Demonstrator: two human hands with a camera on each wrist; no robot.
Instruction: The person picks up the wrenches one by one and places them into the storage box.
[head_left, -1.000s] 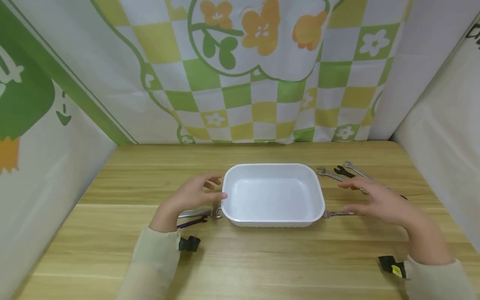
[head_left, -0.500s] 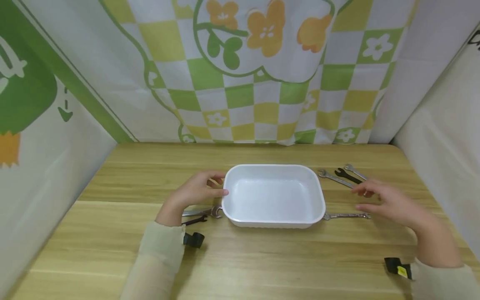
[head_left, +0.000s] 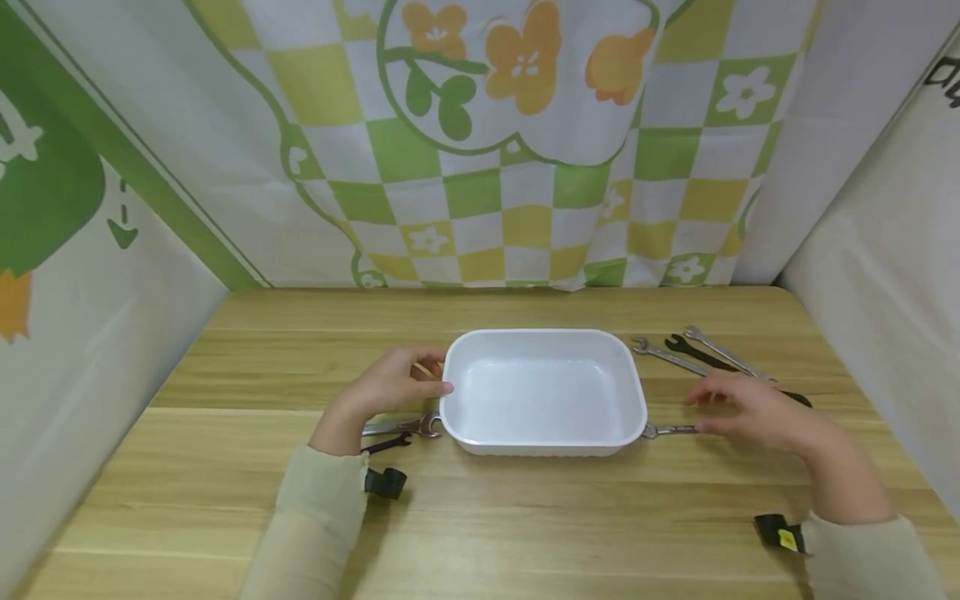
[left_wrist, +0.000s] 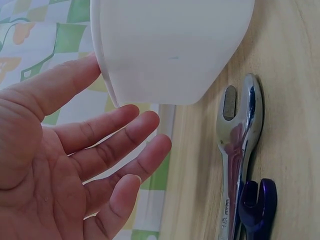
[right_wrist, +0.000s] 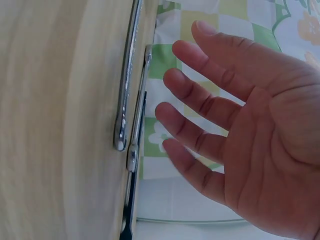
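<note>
A white rectangular plastic tray (head_left: pixel 543 450) stands on the wooden table. At its left end, my left hand (head_left: pixel 382 390) touches the rim with the thumb. The other fingers are loosely bent beside the outer wall, as the left wrist view shows. Below that hand lie a silver open-ended wrench (left_wrist: pixel 240 132) and a smaller dark purple wrench (left_wrist: pixel 260 202). To the right of the tray, my right hand (head_left: pixel 757 412) is held above the table with relaxed, spread fingers and nothing in them. Its thumb overlaps the end of a silver wrench (head_left: pixel 671 430) in the head view.
Behind the right hand lie a silver wrench (head_left: pixel 671 357), a black wrench (head_left: pixel 701 353) and another silver wrench (head_left: pixel 723 350), fanned side by side. A checked cloth (head_left: pixel 525 208) hangs at the table's back edge. White printed sheets (head_left: pixel 892 250) flank both sides.
The right hand shifted right, then came back left over the end of the nearer wrench, baring more of the wrenches behind. The left hand's fingers drew slightly closer to the tray.
</note>
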